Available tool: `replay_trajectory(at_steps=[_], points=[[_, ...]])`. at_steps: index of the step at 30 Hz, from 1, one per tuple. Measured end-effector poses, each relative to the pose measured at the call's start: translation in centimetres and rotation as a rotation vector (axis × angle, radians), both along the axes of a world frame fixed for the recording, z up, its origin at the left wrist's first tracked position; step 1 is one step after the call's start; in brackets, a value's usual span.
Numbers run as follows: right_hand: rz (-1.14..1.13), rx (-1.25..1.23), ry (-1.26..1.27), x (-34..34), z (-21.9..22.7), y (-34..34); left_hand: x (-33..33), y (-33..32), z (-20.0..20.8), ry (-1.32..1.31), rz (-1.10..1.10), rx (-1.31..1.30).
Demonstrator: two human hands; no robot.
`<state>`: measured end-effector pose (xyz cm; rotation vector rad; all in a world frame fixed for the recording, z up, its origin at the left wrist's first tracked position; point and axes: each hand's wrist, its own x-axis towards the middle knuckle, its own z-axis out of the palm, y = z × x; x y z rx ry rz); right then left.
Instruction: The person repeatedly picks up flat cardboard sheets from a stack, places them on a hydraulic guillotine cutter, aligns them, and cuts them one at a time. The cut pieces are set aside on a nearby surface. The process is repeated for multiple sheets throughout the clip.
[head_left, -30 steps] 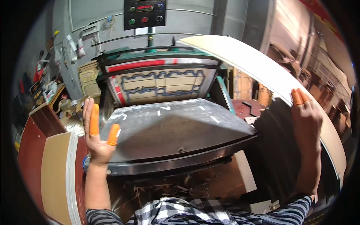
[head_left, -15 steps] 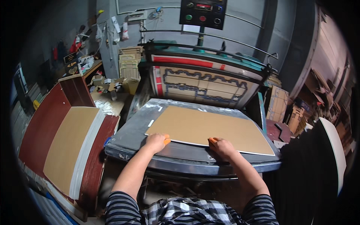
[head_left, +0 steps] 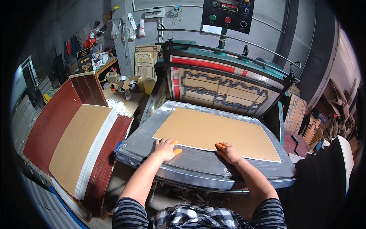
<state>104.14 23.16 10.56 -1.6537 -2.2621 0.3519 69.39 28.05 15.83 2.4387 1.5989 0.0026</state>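
A flat brown cardboard sheet [head_left: 217, 131] with a white lower edge lies on the grey metal bed [head_left: 137, 133] of a press. My left hand [head_left: 165, 149] rests at the sheet's near left edge, fingers spread, with orange covers on some fingertips. At the near edge, right of the middle, my right hand [head_left: 228, 152] is closed over the sheet's rim; its fingers, also in orange covers, are pressed together, and its thumb is partly hidden. Behind the bed, the press's upright plate carries a cutting die [head_left: 225, 91] with dark, stepped outlines.
To my left, a stack of brown sheets [head_left: 78, 141] lies on a dark red wooden stand [head_left: 49, 122]. A control panel [head_left: 227, 17] with coloured buttons rises behind the press. Wooden die boards [head_left: 146, 61] lean at the back. A black mass [head_left: 320, 171] stands at my right.
The cardboard sheet has slid slightly left on the bed, covering white marks that showed beside it. My left hand has opened from a closed grip at the edge. The view has shifted left.
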Motion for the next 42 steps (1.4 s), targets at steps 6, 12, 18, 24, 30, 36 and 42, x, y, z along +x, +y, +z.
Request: replay_trajectory(at_steps=[6, 12, 18, 24, 30, 36, 42], points=[[-0.031, -0.255, 0.199, 0.6, 1.9, -0.4, 1.1, 0.4, 0.4, 0.051, -0.018, -0.013], [-0.018, -0.224, 0.123, 0.9, 1.3, 0.3, 1.6, 0.1, 1.2, 0.103, -0.054, 0.006], [-0.049, -0.275, 0.226, 1.3, 2.3, 0.0, 7.4, -1.6, 2.7, 0.122, -0.243, 0.037], [0.022, -0.191, 0.201, 1.4, 2.2, 0.2, 10.3, -1.8, 1.2, 0.083, -0.303, -0.139], [0.097, -0.165, 0.257, 2.0, 1.8, 0.6, 10.1, -2.8, 1.3, 0.103, -0.285, -0.137], [0.041, -0.226, 0.226, 2.1, 2.4, 0.9, 10.6, -2.4, 1.5, 0.052, -0.288, -0.086], [-0.060, -0.372, 0.400, 2.6, 3.6, 3.0, 11.3, -1.5, 0.7, 0.047, -0.358, -0.146]])
